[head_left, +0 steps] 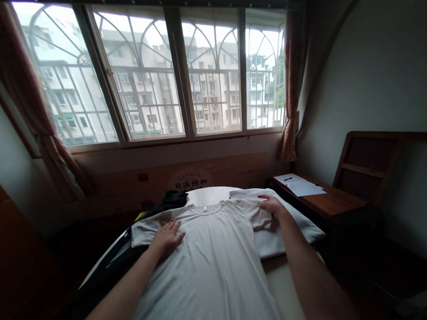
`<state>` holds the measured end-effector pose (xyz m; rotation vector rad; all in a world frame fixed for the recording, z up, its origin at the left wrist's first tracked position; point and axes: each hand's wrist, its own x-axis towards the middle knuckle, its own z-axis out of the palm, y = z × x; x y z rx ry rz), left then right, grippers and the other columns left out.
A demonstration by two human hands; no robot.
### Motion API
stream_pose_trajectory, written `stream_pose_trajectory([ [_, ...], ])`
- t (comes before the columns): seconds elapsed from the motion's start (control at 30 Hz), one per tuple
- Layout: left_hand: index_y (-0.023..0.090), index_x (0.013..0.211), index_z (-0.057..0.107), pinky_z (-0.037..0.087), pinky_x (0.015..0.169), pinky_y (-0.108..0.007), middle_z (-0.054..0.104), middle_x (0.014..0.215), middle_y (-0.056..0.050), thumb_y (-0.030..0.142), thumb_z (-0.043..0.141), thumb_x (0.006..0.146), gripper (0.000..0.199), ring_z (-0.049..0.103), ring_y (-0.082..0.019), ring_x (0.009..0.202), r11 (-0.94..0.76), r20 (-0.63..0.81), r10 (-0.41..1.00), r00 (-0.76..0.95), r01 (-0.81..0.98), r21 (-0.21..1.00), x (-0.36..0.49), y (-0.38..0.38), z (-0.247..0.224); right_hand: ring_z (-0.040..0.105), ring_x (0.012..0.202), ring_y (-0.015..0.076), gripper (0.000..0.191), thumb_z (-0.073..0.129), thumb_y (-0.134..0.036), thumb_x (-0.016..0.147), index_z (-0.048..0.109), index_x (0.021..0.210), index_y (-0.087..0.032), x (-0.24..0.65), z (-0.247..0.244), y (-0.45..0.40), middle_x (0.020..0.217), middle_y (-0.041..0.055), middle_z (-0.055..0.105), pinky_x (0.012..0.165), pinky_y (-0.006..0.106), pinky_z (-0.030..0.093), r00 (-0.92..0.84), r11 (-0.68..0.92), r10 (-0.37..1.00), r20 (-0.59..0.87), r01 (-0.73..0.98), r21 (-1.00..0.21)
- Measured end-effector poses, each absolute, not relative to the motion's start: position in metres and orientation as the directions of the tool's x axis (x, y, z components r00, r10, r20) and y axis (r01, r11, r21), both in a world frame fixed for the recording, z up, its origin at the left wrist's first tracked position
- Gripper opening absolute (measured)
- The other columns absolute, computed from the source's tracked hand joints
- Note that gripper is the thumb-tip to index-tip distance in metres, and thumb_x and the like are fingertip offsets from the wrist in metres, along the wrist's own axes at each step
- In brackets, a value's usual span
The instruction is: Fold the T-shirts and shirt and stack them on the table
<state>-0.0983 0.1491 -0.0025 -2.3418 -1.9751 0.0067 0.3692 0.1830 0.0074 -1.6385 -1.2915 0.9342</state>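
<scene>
A white T-shirt (pixel 213 258) lies spread out, its neckline at the far end and its body reaching toward me. My left hand (pixel 168 238) rests flat on the shirt near the left sleeve, fingers stretched out. At the right sleeve, my right hand (pixel 272 205) touches the cloth with its fingers apart; whether the thumb pinches any fabric is hidden. Under the right sleeve is a folded white cloth (pixel 298 223). Dark clothing (pixel 117 264) with a bit of yellow lies along the left side.
The shirt lies on a round white table (pixel 212 194). To the right stands a low wooden table (pixel 338 201) with papers (pixel 305 187) and a pen on it. A cardboard panel (pixel 234 167) leans below the barred windows. Curtains (pixel 291 88) hang at both sides.
</scene>
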Motion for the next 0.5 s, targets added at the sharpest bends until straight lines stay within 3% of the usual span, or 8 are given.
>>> stream_pose_trajectory([
  [0.13,0.015,0.153,0.038,0.022,0.119,-0.046,0.033,0.16,-0.015,0.053,0.033,0.094,0.07,0.03,-0.03,0.148,-0.166,0.057,0.984,0.169,0.984,-0.057,-0.099,0.15,-0.004,0.069,0.083,0.0184,0.063,0.061,-0.009,0.071,0.054,0.133,-0.017,0.38,0.005,0.187,0.109,0.0093,0.067,0.067,0.024,0.054,0.297,-0.134,0.955,0.007,0.453,-0.881],
  [0.37,0.013,0.151,0.041,0.023,0.119,-0.044,0.037,0.159,-0.016,0.053,0.033,0.094,0.07,0.032,-0.03,0.147,-0.189,0.073,0.978,0.193,0.98,-0.067,-0.099,0.15,-0.004,0.06,0.116,0.0243,0.061,0.053,-0.005,0.068,0.061,0.127,-0.016,0.392,0.011,0.184,0.128,0.0117,0.059,0.098,0.026,0.045,0.421,-0.161,0.886,0.193,0.671,-0.724],
  [0.5,0.014,0.151,0.041,0.023,0.119,-0.044,0.037,0.159,-0.016,0.053,0.034,0.095,0.069,0.033,-0.029,0.147,-0.181,0.078,0.979,0.186,0.981,-0.068,-0.1,0.151,-0.005,0.058,0.121,0.026,0.056,0.054,-0.004,0.072,0.063,0.125,-0.018,0.397,0.02,0.178,0.131,0.0133,0.058,0.103,0.027,0.041,0.426,-0.205,0.884,0.191,0.721,-0.662],
])
